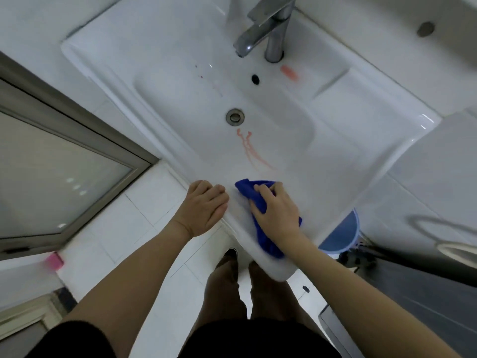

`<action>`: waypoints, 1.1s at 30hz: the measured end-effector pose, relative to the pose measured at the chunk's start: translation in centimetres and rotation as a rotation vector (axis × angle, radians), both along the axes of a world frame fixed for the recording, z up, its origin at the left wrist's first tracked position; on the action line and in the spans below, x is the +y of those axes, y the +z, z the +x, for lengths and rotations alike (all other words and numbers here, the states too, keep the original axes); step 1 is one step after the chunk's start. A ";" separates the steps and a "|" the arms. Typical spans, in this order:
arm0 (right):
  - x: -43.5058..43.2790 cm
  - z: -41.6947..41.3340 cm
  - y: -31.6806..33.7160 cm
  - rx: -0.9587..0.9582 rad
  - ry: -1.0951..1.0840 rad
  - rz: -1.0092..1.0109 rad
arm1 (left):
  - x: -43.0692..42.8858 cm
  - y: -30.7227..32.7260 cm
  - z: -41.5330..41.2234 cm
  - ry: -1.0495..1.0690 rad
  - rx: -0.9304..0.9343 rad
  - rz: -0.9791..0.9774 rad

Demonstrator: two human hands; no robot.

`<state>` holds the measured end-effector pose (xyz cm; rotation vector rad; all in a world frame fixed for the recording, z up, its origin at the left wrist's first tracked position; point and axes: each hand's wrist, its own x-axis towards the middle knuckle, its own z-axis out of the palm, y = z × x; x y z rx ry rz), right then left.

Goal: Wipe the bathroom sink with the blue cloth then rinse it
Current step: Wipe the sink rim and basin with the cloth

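Dark shorts (258, 339) and two bare legs fill the bottom edge, person standing at white sink (335, 140). Right hand (276, 213) presses the blue cloth (258, 202) flat on the sink's near front rim, fingers spread over it, palm down; grip is a flat press with fingertips curled into the fabric. Cloth bunches ahead of the fingers and trails back under the wrist, over the rim edge. Left hand (204, 208) rests just beside it on the rim's near corner, fingers curled loosely, holding nothing. Red streaks (250, 148) run in the basin between the drain (235, 116) and the cloth. Pink smear (289, 72) sits by the chrome faucet (265, 29) base, small red specks (200, 76) left of the overflow hole (255, 79). Blue bucket (340, 233) on floor under the sink's right side.
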<state>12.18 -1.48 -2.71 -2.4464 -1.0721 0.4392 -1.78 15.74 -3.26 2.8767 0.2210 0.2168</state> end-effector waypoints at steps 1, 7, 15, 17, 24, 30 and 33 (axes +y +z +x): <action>-0.3 0.4 0.3 0.004 0.018 -0.008 | 0.0 0.2 0.0 -0.001 0.001 -0.008; -0.4 7.3 0.6 -0.058 -0.333 0.002 | 0.0 0.0 0.1 0.021 -0.077 -0.063; 3.0 6.4 0.6 -0.034 -0.663 -0.050 | 0.8 -0.8 0.0 -0.050 -0.081 -0.165; 3.7 2.2 0.6 -0.021 -0.572 -0.032 | 1.2 -0.3 -0.1 -0.090 -0.010 -0.194; 5.0 -1.5 1.2 -0.040 -0.348 -0.124 | 8.0 0.7 0.4 -0.406 -0.038 -0.134; 4.9 9.3 0.7 -0.204 -0.413 -0.234 | 18.1 -1.3 1.7 -0.399 -0.219 -0.016; 7.4 14.2 -0.2 -0.298 -0.442 -0.471 | 18.1 -2.1 1.8 -0.409 -0.275 0.001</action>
